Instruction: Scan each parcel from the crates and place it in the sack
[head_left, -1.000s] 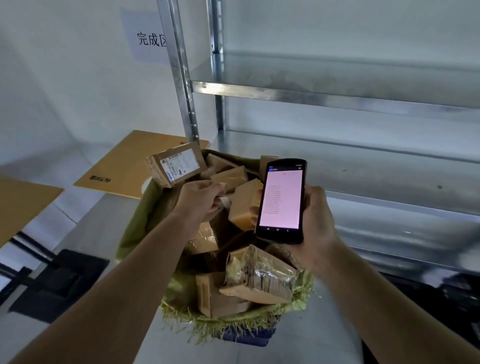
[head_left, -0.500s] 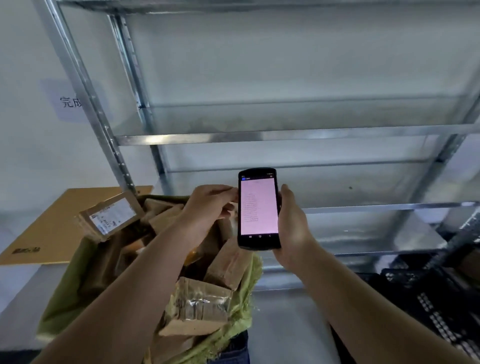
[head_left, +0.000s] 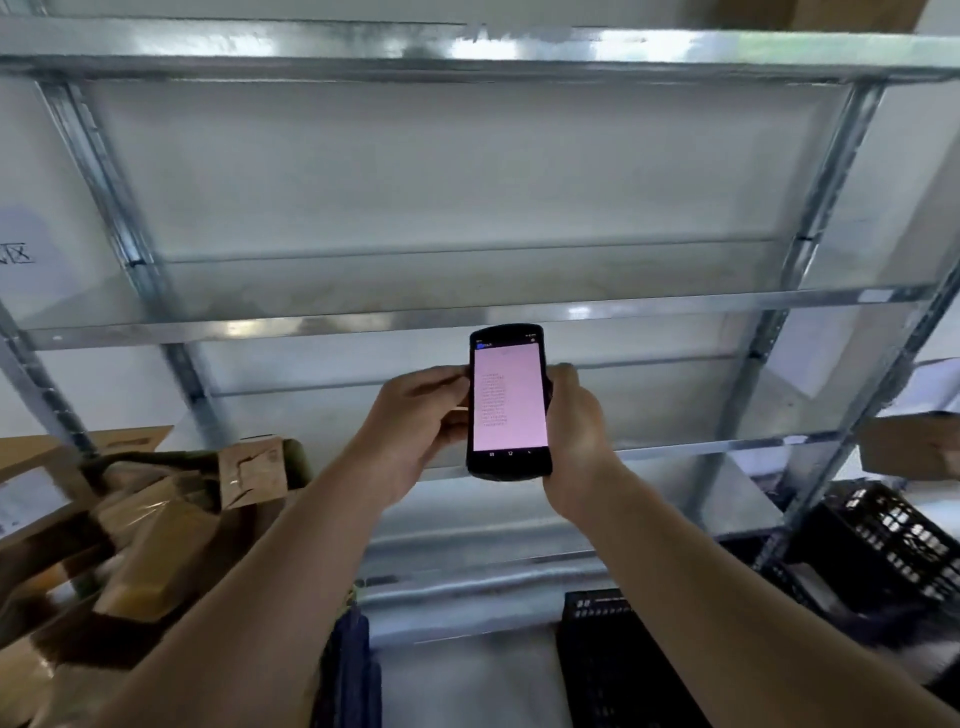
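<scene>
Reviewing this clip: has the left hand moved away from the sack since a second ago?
Yes. The left hand has moved right, off the sack, to the left edge of the handheld scanner, in front of the metal shelf.

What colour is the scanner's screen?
Pale pink with faint text lines, on the black scanner; head view shows it.

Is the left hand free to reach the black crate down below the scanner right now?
Probably yes. The left hand carries no parcel, only pinching the scanner at its left edge, and the black crate sits uncovered low between the forearms.
</scene>
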